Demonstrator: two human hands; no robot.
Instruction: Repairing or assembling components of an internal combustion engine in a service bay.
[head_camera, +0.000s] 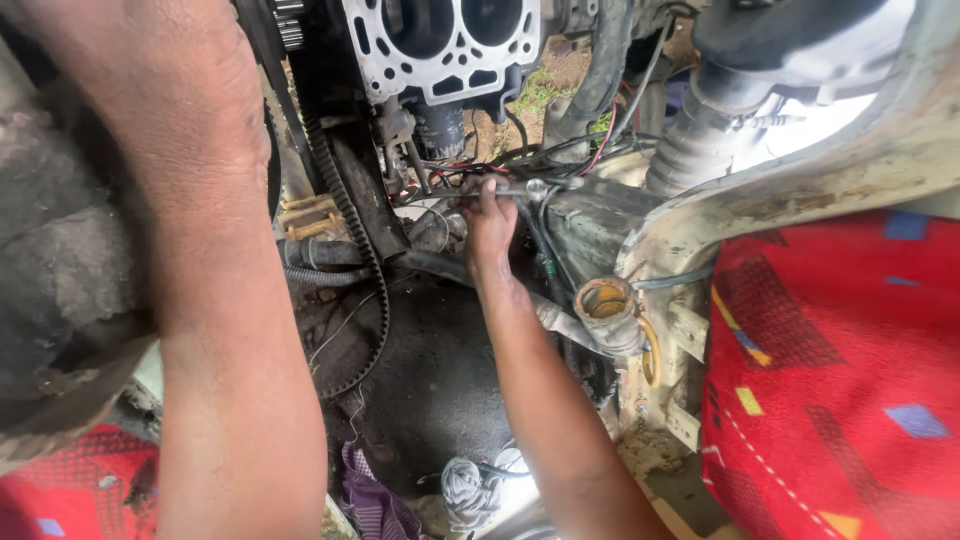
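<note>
View: head camera, looking down into an open engine bay.
Right hand (489, 222): reaches deep into the bay, fingers curled tight around the handle of a wrench (510, 191); the forearm runs down to the lower middle of the frame.
Wrench: a thin metal bar lying roughly level, its far end at a small round fitting just right of the hand, among black and red wires (590, 150).
Left hand: out of frame; only the left forearm (215, 300) shows, large and close at the left, running from the top edge to the bottom edge. Whether that hand is spread or closed cannot be told.
Engine block (440, 45): top middle, its gasket face pale with two big round bores and many small holes.
Belt (355, 240): a black toothed belt hanging loose from the upper left of the block, looping down over the dark, dirty parts below, left of the right hand.
Filler neck (604, 300): a rusty round opening just right of the right forearm, on a grimy pale frame.
Hose (690, 150): a ribbed black bellows hose at upper right, above the frame rail.
Cloth (830, 380): red fabric with coloured blocks, filling the right side; a like patch shows at bottom left.
Rag (465, 490): a grey bundle at the bottom, beside the forearm.
</note>
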